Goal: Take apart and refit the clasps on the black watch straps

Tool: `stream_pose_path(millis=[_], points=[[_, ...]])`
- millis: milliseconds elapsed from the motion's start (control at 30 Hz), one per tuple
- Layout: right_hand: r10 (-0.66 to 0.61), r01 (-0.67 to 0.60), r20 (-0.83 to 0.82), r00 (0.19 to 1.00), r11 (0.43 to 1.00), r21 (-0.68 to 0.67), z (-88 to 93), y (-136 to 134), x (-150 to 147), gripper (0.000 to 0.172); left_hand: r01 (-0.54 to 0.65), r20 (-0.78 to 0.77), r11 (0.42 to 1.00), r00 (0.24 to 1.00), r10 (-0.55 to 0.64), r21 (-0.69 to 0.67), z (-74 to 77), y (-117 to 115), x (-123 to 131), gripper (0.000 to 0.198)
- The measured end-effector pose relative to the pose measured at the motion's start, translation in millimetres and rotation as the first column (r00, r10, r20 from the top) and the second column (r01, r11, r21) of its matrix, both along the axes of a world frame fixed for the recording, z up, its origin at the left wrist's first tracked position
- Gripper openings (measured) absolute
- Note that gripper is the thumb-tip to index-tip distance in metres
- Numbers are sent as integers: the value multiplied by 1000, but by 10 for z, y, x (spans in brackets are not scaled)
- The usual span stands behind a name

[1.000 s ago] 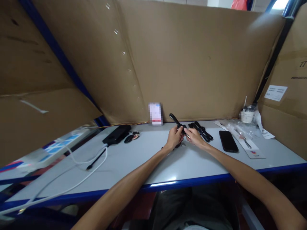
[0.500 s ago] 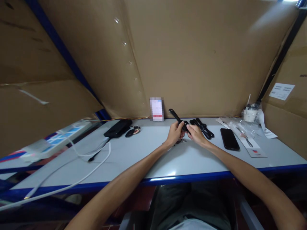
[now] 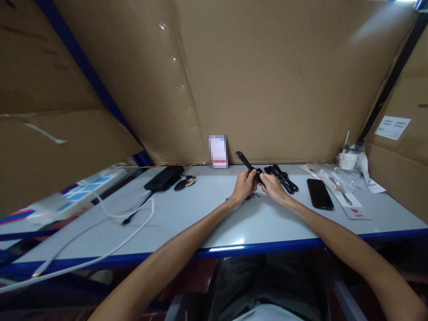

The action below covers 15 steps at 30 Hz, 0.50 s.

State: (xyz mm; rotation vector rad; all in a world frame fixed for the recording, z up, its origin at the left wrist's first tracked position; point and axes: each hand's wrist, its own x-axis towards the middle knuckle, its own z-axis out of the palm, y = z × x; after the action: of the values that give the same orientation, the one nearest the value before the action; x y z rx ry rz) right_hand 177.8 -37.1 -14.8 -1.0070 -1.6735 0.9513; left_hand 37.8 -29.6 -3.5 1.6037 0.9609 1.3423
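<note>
A glossy black piece [image 3: 242, 158] with a long rounded arm and a thicker middle is held up between both hands over the table. My left hand [image 3: 245, 183] is closed around its near side, thumb on the middle part. Meeting it from the right, my right hand [image 3: 272, 186] pinches the thick end; the fingers hide much of that part. Just right of the hands lie similar black pieces [image 3: 285, 179], long with rounded ends and a wider middle. Small shiny metal bits [image 3: 256, 195] rest on the table beneath the hands, partly covered.
A black phone [image 3: 320, 194] lies to the right, beside a packaged tool [image 3: 344, 192] and clear plastic wrapping. A wrapped cup [image 3: 348, 159] stands behind. Against the cardboard wall leans a lit phone [image 3: 218, 152]. Leftward are a black box [image 3: 164, 178], small dark ovals [image 3: 181, 184], white cables [image 3: 133, 236] and a power strip [image 3: 83, 196].
Both hands keep their grip on the black piece in nearly the same place. Only a very slight shift of the whole view shows.
</note>
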Motion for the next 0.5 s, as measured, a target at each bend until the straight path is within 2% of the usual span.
stream_pose_path(millis=[500], points=[[-5,5,-19,1000,1000,-7,-1,-5,-10,57,-34,12,999,999,34,17,-15,42,-10,44]])
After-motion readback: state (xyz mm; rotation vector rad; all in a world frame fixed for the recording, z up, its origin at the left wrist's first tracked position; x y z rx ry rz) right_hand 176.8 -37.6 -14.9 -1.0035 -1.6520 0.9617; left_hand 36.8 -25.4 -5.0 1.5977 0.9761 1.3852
